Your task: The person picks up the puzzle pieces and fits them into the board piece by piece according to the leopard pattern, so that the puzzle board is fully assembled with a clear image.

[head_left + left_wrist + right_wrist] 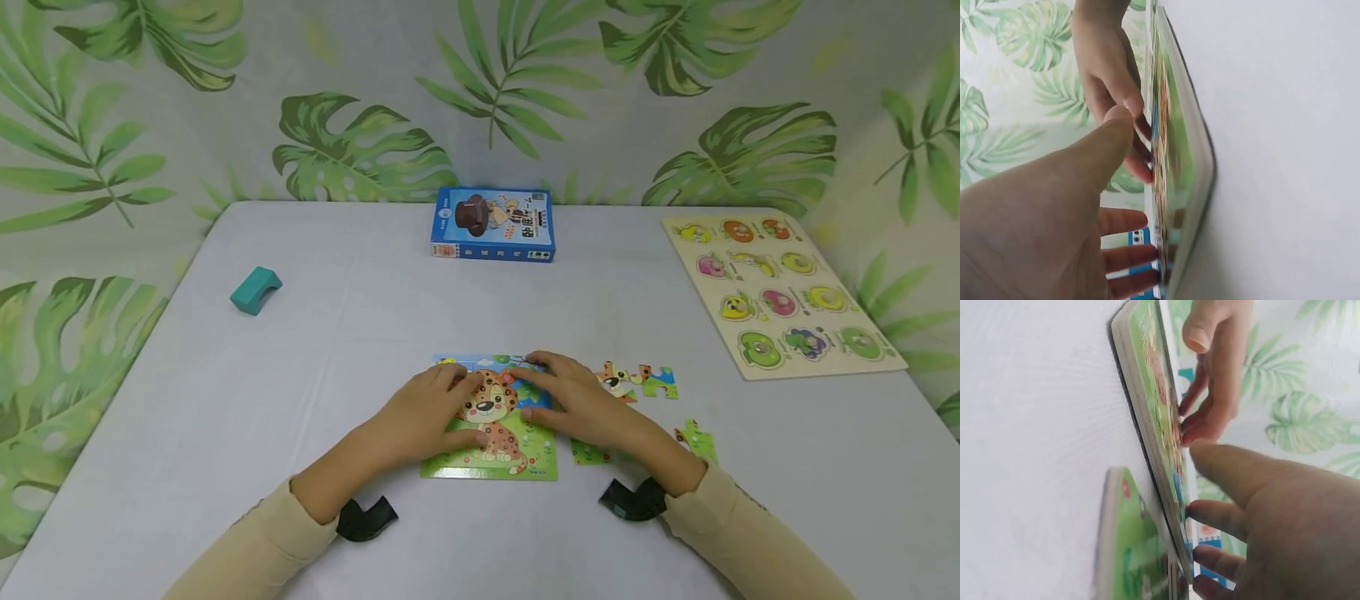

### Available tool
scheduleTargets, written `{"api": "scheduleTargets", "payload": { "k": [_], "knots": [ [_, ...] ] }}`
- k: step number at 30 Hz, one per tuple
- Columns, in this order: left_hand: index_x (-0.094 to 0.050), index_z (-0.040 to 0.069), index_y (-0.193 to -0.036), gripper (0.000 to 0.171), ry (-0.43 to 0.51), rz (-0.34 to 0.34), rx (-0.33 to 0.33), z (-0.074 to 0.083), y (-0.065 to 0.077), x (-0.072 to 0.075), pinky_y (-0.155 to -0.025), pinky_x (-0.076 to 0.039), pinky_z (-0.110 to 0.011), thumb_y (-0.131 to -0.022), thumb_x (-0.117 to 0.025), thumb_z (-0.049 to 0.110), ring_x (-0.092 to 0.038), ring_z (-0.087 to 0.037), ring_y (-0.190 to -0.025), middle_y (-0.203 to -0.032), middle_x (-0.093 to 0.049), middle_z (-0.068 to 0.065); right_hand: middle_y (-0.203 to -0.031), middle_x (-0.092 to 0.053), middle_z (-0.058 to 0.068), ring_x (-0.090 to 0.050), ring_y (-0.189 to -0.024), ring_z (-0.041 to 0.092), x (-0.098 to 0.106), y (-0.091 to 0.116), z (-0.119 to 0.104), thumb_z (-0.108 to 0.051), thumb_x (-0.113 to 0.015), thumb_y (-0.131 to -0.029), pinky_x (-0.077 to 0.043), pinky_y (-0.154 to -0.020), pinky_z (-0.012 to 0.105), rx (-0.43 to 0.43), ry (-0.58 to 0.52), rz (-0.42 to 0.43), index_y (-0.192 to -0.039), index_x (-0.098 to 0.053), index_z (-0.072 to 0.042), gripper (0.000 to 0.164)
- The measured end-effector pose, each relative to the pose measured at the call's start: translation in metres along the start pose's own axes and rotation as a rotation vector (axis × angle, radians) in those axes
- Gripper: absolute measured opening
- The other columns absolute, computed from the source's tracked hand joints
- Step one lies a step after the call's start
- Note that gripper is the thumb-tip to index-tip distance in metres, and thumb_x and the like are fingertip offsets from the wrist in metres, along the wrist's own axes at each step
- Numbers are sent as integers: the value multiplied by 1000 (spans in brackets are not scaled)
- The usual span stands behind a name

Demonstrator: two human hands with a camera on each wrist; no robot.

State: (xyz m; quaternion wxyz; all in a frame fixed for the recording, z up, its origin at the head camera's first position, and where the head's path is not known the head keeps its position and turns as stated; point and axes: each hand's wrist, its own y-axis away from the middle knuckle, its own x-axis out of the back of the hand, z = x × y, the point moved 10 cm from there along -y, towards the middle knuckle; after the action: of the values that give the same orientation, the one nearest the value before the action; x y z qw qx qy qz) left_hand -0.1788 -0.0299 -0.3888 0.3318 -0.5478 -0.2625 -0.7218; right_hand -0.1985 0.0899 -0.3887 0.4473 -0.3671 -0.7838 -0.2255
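A cartoon leopard jigsaw puzzle (487,467) lies flat in its tray near the front of the table. My left hand (427,412) rests over its left part, fingertips on the picture and thumb stretched toward the leopard's body. Over the right part is my right hand (581,408), its fingers spread and touching the upper right of the picture. In the right wrist view, the fingertips (1207,509) meet the puzzle's surface. Loose jigsaw pieces lie to the right: one pair-like group (617,382), a blue-and-green piece (662,382) and a green piece (699,440).
Behind the puzzle lies a blue game box (491,225). A wooden fruit board (720,283) is at the right, and a teal arched block (256,290) at the left. Another green puzzle part (590,453) sits under the right forearm. Leafy cloth (360,150) hangs behind.
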Motion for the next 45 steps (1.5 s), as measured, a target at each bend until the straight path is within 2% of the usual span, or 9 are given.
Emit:
{"api": "scheduleTargets", "payload": {
  "k": [3, 7, 15, 21, 26, 32, 37, 41, 45],
  "knots": [
    [-36, 8, -137, 75, 140, -4, 56, -13, 6, -1, -100, -30, -37, -82, -52, 57, -31, -24, -125, -134, -36, -10, -141, -28, 12, -24, -127, 33, 2, 2, 2, -39, -58, -86, -25, -96, 56, -26, -89, -17, -136, -39, -17, 59],
    [-33, 10, -138, 74, 253, 18, 117, -28, 16, -2, -100, -29, -37, -82, -54, 53, -26, -22, -128, -139, -30, -8, -143, -23, 10, -20, -130, 30, 14, 7, 5, -37, -59, -86, -28, -96, 55, -68, -178, 3, -137, -36, -14, 61],
    [-33, 12, -138, 73, 279, 80, 129, -47, 40, 3, -99, -31, -38, -81, -59, 49, -29, -21, -126, -138, -32, -6, -141, -28, 5, -24, -128, 24, 53, 32, 13, -34, -63, -83, -31, -96, 49, -58, -190, 152, -138, -33, -14, 65],
    [-31, 12, -140, 81, 290, 107, 107, -52, 52, 3, -99, -31, -39, -77, -62, 52, -31, -21, -125, -137, -34, -6, -137, -35, 5, -33, -123, 27, 67, 52, 24, -27, -69, -79, -35, -92, 51, -68, -189, 251, -136, -36, -14, 66],
    [-30, 11, -141, 85, 298, 101, 70, -50, 55, 0, -101, -28, -38, -75, -64, 53, -29, -21, -126, -139, -33, -6, -134, -38, 9, -40, -115, 30, 64, 58, 30, -20, -70, -78, -37, -89, 51, -49, -221, 264, -134, -39, -8, 65],
    [-34, 11, -139, 81, 266, 101, 27, -47, 55, 0, -101, -27, -38, -76, -64, 51, -29, -21, -126, -138, -34, -6, -134, -38, 9, -44, -111, 29, 53, 56, 41, -18, -70, -78, -41, -86, 48, -38, -229, 246, -133, -39, -5, 65],
    [-37, 10, -138, 77, 255, 99, 11, -46, 55, -1, -101, -26, -40, -77, -64, 50, -28, -23, -126, -138, -34, -6, -132, -40, 8, -47, -107, 28, 41, 55, 54, -21, -69, -78, -45, -80, 44, -79, -223, 203, -134, -39, -7, 65],
    [-36, 11, -138, 77, 255, 95, 16, -47, 56, -3, -101, -26, -40, -77, -63, 50, -27, -22, -127, -138, -33, -5, -133, -39, 7, -44, -111, 25, 33, 53, 62, -29, -68, -79, -42, -85, 44, -130, -219, 157, -135, -39, -10, 65],
    [-36, 11, -138, 77, 255, 96, 21, -47, 56, -4, -101, -26, -40, -77, -64, 50, -28, -22, -127, -139, -33, -5, -134, -39, 8, -39, -119, 25, 30, 52, 63, -29, -68, -79, -37, -92, 45, -133, -194, 139, -134, -40, -10, 64]
  ]
}}
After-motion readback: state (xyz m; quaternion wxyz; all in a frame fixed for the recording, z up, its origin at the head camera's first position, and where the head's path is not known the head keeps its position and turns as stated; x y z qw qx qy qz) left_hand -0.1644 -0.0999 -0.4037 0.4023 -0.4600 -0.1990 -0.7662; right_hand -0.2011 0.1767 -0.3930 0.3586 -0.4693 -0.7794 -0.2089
